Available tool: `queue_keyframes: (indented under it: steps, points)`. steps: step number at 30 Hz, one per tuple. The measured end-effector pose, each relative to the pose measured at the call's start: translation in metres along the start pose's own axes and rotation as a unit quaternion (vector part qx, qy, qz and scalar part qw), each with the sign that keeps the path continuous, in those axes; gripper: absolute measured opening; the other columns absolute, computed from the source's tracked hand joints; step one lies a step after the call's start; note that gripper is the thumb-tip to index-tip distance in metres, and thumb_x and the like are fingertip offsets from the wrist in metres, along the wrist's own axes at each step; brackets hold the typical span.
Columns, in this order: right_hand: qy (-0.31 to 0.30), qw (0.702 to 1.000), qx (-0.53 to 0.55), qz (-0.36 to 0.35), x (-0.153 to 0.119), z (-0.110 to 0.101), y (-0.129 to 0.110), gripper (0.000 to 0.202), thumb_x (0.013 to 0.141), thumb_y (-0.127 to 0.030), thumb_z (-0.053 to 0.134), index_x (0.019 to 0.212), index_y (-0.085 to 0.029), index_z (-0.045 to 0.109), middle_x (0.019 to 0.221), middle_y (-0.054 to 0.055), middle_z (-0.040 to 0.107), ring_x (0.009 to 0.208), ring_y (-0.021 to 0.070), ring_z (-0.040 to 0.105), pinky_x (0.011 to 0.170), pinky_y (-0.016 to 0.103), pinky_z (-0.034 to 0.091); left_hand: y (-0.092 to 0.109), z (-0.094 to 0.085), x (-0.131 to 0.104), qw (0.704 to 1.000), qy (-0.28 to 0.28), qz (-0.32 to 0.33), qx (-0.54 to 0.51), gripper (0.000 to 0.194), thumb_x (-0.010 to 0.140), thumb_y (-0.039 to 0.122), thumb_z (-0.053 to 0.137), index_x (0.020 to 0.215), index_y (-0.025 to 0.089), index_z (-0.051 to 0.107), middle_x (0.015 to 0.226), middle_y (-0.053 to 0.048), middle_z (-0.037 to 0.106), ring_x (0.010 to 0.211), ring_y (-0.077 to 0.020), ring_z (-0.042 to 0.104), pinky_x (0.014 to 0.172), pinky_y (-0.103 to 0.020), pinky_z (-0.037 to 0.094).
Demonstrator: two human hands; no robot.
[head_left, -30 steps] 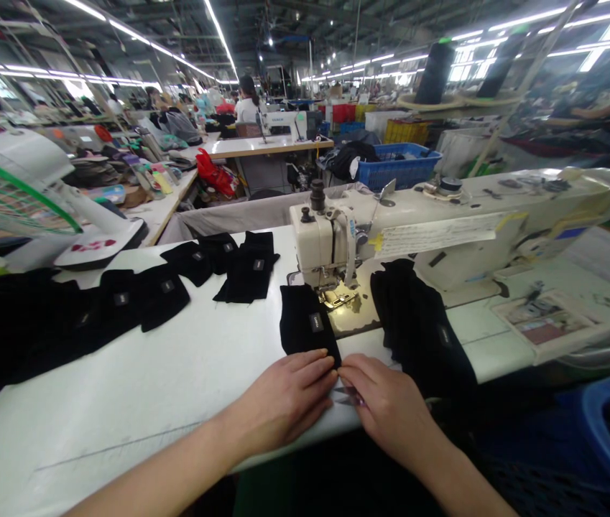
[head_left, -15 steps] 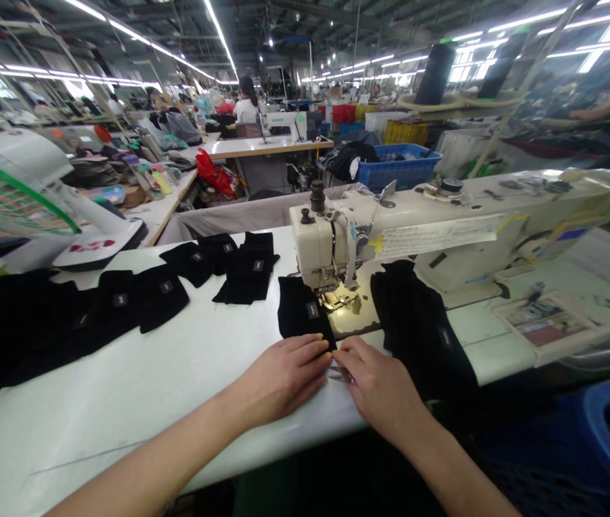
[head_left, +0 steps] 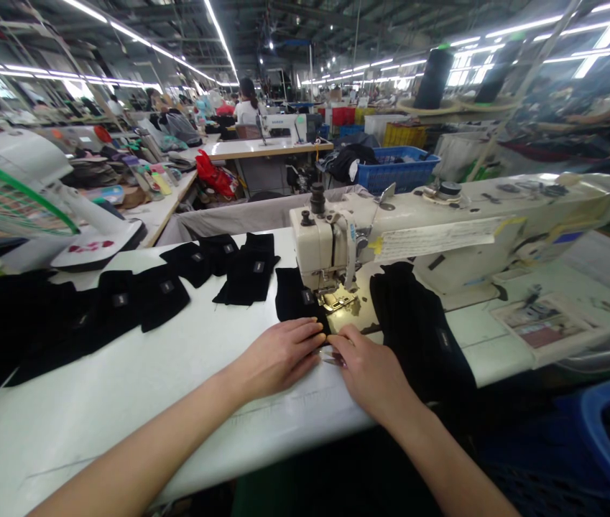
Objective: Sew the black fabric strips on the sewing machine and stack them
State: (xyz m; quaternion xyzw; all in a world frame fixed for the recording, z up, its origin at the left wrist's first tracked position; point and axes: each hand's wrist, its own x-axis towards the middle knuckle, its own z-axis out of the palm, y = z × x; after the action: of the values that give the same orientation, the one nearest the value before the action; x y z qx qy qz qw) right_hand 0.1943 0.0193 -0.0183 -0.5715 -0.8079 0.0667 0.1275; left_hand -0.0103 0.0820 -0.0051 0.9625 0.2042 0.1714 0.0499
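On the bench [head_left: 202, 352], the cloth [head_left: 292, 300] has advanced beside the presser foot [head_left: 340, 303], apparently feeding along it, the left hand [head_left: 283, 353] flat at its near end, the right hand [head_left: 373, 370] pinching its corner, snips [head_left: 330, 357] tucked in.

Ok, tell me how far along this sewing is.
Done: the black cloth carries its label, and its far end lies past the presser foot. In hand: left hand and right hand touch its near end. Left: that end has yet to reach the foot. Whether the left pieces or right stack are finished is unclear.
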Motion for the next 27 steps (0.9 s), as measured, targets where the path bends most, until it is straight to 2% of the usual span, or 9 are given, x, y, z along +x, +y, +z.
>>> queue_keyframes:
  steps: [6, 13, 18, 27]
  points:
    - [-0.007, 1.000, 0.000, 0.000, -0.008, -0.001, -0.002, 0.027, 0.093, -0.008, 0.052, 0.114, -0.019, 0.067, 0.109, 0.007, 0.065, 0.083, 0.0185, 0.068, 0.061, 0.025, 0.049, -0.013, 0.001, 0.003, 1.000, -0.006, -0.002, 0.007, 0.031, 0.100, 0.026, 0.049, 0.122, 0.012, 0.067, 0.128, -0.016, 0.067, 0.121, -0.0276, 0.063, 0.102, -0.045, 0.056]
    - [-0.011, 1.000, 0.002, 0.001, -0.014, -0.005, -0.004, 0.033, 0.090, -0.005, 0.054, 0.117, -0.018, 0.066, 0.108, 0.006, 0.065, 0.084, 0.0179, 0.068, 0.065, 0.026, 0.050, -0.027, -0.001, 0.010, 1.000, 0.006, 0.008, 0.003, 0.031, 0.101, 0.024, 0.047, 0.119, 0.010, 0.068, 0.123, -0.016, 0.068, 0.117, -0.0262, 0.064, 0.101, -0.042, 0.056]
    - [-0.003, 1.000, 0.001, -0.002, -0.016, -0.005, -0.004, 0.033, 0.089, -0.005, 0.055, 0.116, -0.019, 0.066, 0.108, 0.006, 0.066, 0.084, 0.0177, 0.069, 0.063, 0.025, 0.050, -0.038, 0.000, 0.012, 1.000, 0.005, 0.001, -0.002, 0.030, 0.099, 0.024, 0.049, 0.119, 0.014, 0.068, 0.125, -0.014, 0.067, 0.118, -0.0261, 0.064, 0.103, -0.042, 0.055]
    - [0.024, 1.000, 0.007, -0.005, -0.018, -0.004, -0.002, 0.033, 0.085, -0.003, 0.061, 0.113, -0.019, 0.067, 0.105, 0.005, 0.067, 0.079, 0.0177, 0.068, 0.062, 0.025, 0.049, -0.044, -0.011, 0.022, 1.000, -0.007, -0.016, -0.013, 0.029, 0.100, 0.023, 0.046, 0.114, 0.013, 0.070, 0.121, -0.014, 0.067, 0.113, -0.0248, 0.064, 0.100, -0.039, 0.055]
